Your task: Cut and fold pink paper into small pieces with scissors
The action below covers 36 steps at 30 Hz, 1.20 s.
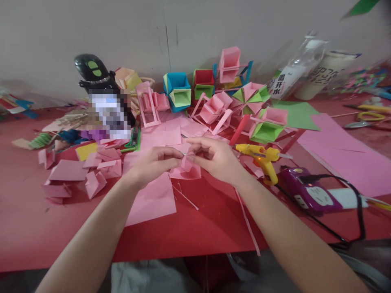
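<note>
Close together over the middle of the red table, my two hands work on a small piece of folded pink paper. My left hand is closed, thumb and fingers pinched at the paper's left edge. From the right, my right hand pinches the same piece between thumb and fingertips, its index finger raised over it. The fingers hide part of the folds. Beneath lie flat pink sheets. A yellow hot glue gun rests just right of my right hand.
Folded pink pieces are heaped at left, near a black phone holder. Paper wheel models line the back. At right are a purple power strip with a black cable, pink sheets, scissors and a bottle.
</note>
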Motion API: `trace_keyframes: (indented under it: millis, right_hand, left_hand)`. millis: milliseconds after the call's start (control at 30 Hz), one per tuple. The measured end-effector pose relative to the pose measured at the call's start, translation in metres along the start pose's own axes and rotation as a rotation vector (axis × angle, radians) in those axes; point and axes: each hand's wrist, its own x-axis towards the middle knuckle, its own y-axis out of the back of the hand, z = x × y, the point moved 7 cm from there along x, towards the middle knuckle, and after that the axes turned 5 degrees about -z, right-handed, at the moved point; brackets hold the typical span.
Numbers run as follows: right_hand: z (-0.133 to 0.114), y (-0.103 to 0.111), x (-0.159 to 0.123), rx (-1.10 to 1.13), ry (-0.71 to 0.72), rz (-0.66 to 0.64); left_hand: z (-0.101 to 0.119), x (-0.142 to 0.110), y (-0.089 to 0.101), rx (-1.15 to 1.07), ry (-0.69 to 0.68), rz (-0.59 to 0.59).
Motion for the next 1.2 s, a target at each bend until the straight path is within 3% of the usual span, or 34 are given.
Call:
trace_keyframes:
  millis: [167, 300, 533, 700, 833, 1033, 1200]
  right_hand:
    - [0.001, -0.003, -0.001, -0.032, 0.036, -0.005]
    - [0.003, 0.004, -0.001, -0.157, 0.063, 0.109]
    - [0.006, 0.016, -0.001, -0.220, -0.028, 0.270]
    - [-0.014, 0.017, -0.008, -0.442, 0.156, 0.387]
    - [-0.020, 0.014, -0.009, -0.480, 0.200, 0.368]
    - [-0.016, 0.011, -0.007, -0.396, 0.164, 0.340]
    - [-0.013, 0.007, -0.005, -0.299, 0.154, 0.311]
  left_hand:
    - [0.008, -0.002, -0.005, 0.136, -0.037, -0.004]
    - [0.014, -0.004, -0.007, 0.242, -0.077, 0.080]
    - [0.022, -0.005, -0.007, 0.284, -0.170, 0.183]
    - [0.015, -0.006, -0.006, 0.226, -0.189, 0.270]
    - [0.007, -0.005, -0.010, 0.145, -0.192, 0.286]
    - [0.004, -0.004, -0.012, 0.087, -0.213, 0.301]
    - [0.001, -0.002, -0.012, 0.010, -0.154, 0.324]
